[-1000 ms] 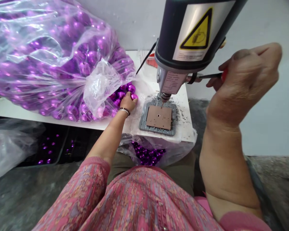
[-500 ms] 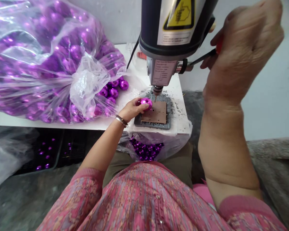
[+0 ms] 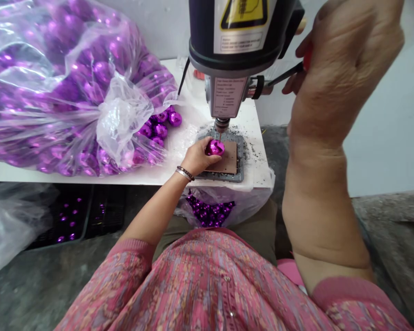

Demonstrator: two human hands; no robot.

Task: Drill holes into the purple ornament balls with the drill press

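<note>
My left hand [image 3: 200, 156] is closed on a shiny purple faceted ball [image 3: 215, 147], thumb in front and fingers behind. The ball sits over a brown square board [image 3: 230, 158] on the grey base plate [image 3: 240, 171] of a drill press [image 3: 229, 94]. The thin drill bit [image 3: 220, 137] points down right at the top of the ball; I cannot tell whether it touches. High at the right, my right hand [image 3: 352, 59] is wrapped round the red-knobbed feed lever [image 3: 290, 73] of the press.
A large clear bag [image 3: 124, 115] of purple balls fills the table's left, with loose balls [image 3: 160, 131] at its mouth. Dark shavings [image 3: 250, 149] lie around the base. Another bag [image 3: 212, 209] of purple balls hangs at the front edge. Dark crates [image 3: 69, 216] stand below left.
My left hand has moved the ball rightward from beside the bit to under it. My right hand keeps its grip on the lever. The whole view has shifted slightly.
</note>
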